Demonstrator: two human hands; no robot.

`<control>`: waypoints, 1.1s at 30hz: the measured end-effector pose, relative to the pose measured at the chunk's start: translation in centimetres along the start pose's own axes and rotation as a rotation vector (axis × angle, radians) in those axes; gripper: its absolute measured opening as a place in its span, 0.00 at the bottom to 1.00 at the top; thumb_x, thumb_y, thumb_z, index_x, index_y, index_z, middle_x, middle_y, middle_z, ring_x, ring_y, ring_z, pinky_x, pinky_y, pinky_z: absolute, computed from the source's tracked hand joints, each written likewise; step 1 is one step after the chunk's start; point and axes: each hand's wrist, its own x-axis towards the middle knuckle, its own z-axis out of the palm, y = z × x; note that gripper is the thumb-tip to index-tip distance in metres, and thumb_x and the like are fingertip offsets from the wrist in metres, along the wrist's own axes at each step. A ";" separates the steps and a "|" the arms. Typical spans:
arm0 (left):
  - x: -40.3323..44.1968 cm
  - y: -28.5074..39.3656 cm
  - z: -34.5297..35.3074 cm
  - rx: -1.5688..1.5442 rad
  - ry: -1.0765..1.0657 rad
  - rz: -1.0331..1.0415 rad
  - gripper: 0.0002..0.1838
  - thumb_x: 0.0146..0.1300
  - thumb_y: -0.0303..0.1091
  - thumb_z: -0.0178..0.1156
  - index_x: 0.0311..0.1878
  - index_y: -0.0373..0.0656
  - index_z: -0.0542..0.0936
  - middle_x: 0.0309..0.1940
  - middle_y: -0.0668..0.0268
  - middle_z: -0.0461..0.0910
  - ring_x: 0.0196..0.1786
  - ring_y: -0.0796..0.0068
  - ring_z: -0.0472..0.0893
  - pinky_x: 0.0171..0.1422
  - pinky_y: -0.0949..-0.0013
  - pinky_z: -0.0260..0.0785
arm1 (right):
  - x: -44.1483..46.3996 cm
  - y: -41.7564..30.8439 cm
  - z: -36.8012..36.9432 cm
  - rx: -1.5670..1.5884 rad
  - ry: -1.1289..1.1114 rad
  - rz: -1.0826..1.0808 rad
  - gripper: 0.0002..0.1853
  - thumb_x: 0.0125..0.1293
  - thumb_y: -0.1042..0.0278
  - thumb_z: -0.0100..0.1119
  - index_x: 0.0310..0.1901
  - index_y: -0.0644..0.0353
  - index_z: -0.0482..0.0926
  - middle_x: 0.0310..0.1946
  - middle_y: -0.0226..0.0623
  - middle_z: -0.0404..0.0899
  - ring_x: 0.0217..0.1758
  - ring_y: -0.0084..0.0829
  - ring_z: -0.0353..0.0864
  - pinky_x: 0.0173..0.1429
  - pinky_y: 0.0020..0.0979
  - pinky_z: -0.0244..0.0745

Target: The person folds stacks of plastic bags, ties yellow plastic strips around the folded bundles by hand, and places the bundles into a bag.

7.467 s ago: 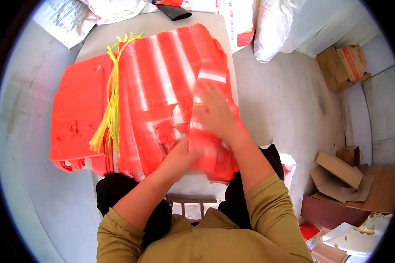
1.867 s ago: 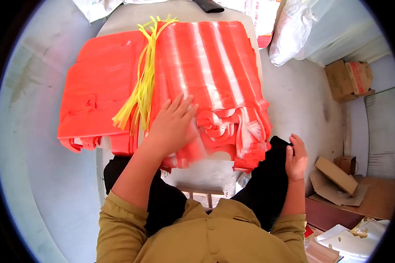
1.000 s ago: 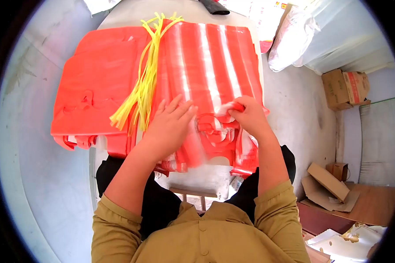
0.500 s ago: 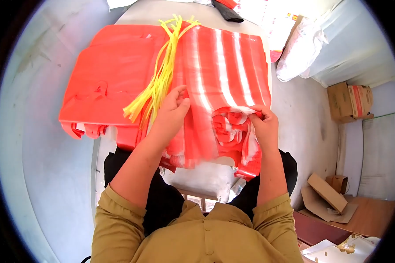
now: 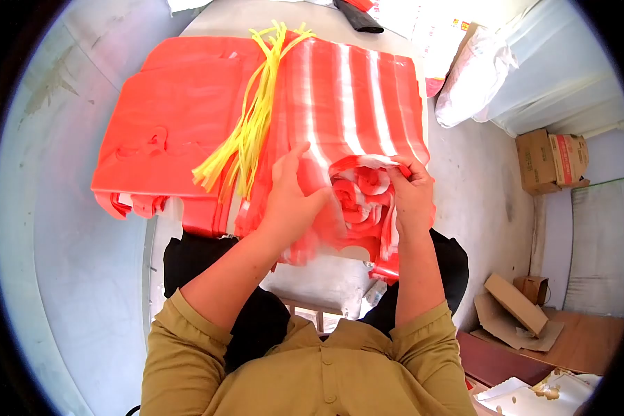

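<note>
A stack of red-and-white striped plastic bags (image 5: 360, 90) lies on the table in front of me, its near part rumpled around a crumpled opening. My right hand (image 5: 413, 194) pinches the edge of the top striped bag beside that opening. Flat against the stack, just left of the opening, my left hand (image 5: 295, 197) has its fingers and thumb apart. A bundle of yellow strips (image 5: 253, 125) lies along the left side of the striped stack. Plain red plastic bags (image 5: 173, 104) are piled farther left, with their near edges hanging over the table.
The pale table (image 5: 236, 19) shows behind the bags, with a black item (image 5: 360, 17) at its far edge. A white sack (image 5: 475, 80) stands at the back right. Cardboard boxes (image 5: 544, 161) are by the right wall, and opened cardboard (image 5: 513, 312) lies lower right.
My left hand has moved right and toward me, onto the striped bag. My right hand has shifted slightly up with the bag's edge, and the near folds have moved.
</note>
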 end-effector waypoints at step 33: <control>-5.1 4.3 -7.6 0.064 -0.269 -0.045 0.38 0.63 0.20 0.61 0.79 0.42 0.69 0.83 0.56 0.62 0.81 0.70 0.64 0.75 0.65 0.65 | -8.0 1.7 7.3 -0.624 -0.358 -1.045 0.31 0.49 0.81 0.68 0.60 0.60 0.80 0.60 0.41 0.82 0.62 0.49 0.80 0.65 0.48 0.78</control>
